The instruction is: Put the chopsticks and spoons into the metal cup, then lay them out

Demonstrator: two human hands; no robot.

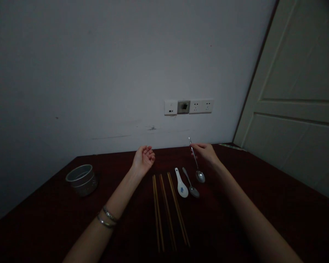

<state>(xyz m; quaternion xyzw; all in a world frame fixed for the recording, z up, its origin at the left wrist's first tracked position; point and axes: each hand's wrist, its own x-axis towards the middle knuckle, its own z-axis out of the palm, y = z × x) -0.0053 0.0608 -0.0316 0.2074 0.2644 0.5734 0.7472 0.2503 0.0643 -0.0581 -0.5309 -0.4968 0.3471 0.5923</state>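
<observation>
My right hand point(204, 151) pinches the handle of a long metal spoon point(200, 176), whose bowl points down toward me. To its left lie a shorter metal spoon point(193, 191) and a white ceramic soup spoon point(182, 190) with a blue mark in its bowl. Three pairs of chopsticks point(166, 210) lie side by side further left, running toward me. Palm up above the chopsticks, my left hand point(144, 159) holds nothing; its fingers are loosely curled and apart. Two bracelets circle that wrist.
A grey round container point(82, 180) stands on the left of the dark red table point(126, 233). The wall behind carries a row of sockets point(196, 106). A pale panelled door point(296, 109) rises on the right, with a thin strip point(232, 147) lying near the back edge.
</observation>
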